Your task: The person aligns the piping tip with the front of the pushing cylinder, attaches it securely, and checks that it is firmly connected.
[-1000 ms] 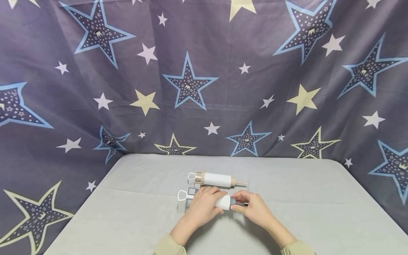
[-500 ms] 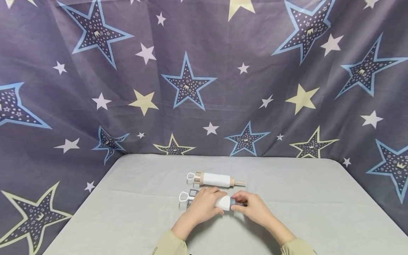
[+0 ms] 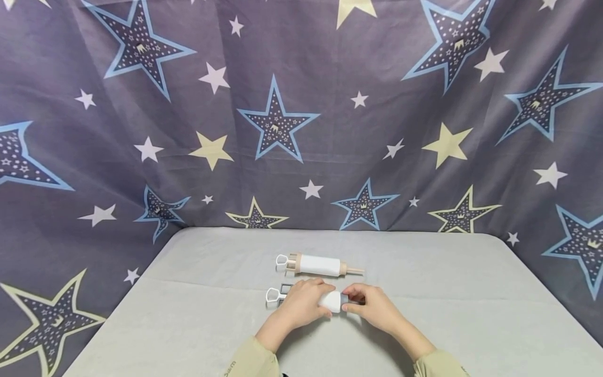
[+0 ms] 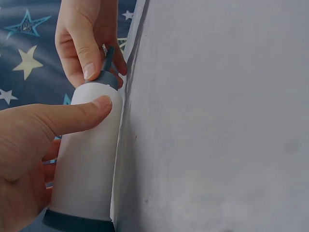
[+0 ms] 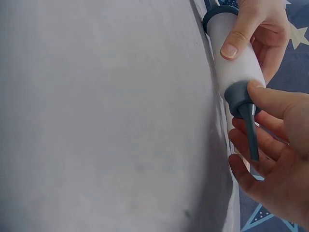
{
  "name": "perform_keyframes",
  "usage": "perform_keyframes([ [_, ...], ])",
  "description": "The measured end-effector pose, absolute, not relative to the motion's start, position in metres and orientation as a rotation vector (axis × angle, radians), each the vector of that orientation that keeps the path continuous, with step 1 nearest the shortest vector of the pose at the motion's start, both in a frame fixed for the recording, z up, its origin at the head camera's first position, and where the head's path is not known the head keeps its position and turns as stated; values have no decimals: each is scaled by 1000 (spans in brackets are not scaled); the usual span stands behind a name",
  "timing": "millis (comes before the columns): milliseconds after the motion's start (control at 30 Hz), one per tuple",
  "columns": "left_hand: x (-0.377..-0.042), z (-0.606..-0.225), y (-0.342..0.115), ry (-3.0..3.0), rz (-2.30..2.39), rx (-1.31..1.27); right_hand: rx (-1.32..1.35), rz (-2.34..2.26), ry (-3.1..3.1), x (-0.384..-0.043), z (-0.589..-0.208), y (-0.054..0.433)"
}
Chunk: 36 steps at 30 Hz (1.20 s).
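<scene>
A large plunger syringe with a white barrel and a dark grey-blue end cap lies crosswise between my hands. Its thin nozzle points right, while the white ring handle sticks out on the left. My left hand grips the barrel from above, thumb along the near side. At the other end, my right hand pinches the cap between thumb and fingers at the base of the nozzle. The left hand covers much of the barrel in the head view.
Just behind, a second syringe with a white barrel and beige ends lies parallel on the grey cloth-covered table. A purple-grey curtain with stars hangs behind the table and along its sides.
The ring handle and grey frame at the syringe's left end have shifted slightly right and toward me. Both hands keep their hold in nearly the same place.
</scene>
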<state>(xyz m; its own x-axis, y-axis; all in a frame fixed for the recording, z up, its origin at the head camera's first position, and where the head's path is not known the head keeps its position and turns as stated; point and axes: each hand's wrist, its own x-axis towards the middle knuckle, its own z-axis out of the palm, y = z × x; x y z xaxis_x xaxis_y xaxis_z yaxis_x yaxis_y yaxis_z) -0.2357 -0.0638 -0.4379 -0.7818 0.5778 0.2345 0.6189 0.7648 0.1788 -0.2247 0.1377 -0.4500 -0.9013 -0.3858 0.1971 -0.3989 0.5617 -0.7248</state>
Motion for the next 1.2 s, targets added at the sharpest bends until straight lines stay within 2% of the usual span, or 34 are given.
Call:
perform_keyframes([
  [1200,-233,-433,-66,-2821,-307,-969,720,1212,-2810,-224,-452,135],
])
